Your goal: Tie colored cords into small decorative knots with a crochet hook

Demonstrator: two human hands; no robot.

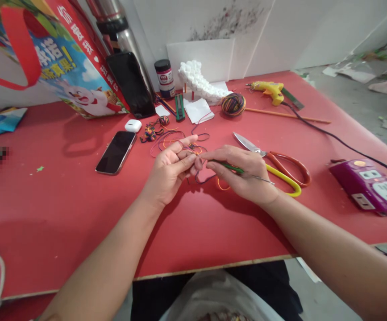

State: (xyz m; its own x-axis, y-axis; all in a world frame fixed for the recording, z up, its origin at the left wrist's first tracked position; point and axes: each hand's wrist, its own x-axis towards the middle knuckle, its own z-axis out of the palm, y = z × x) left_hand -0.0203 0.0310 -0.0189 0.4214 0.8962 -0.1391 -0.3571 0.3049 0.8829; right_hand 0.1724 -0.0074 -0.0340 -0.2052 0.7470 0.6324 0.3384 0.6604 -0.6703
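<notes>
My left hand pinches a thin multicoloured yarn between thumb and fingers, its index finger stretched out with the strand running near it. In my right hand is a crochet hook with a green grip, held like a pen; its metal end sticks out toward the wrist. The hook's tip meets the yarn at the left fingertips, where the fingers hide the small work. Loose loops lie behind the hands, and a multicoloured yarn ball sits farther back. A small knotted yarn piece rests left of the loops.
Scissors lie just right of my right hand, near a purple power socket. Behind are a yellow glue gun, a stick, a green cutter and a white woven piece. Left: a phone, earbud case.
</notes>
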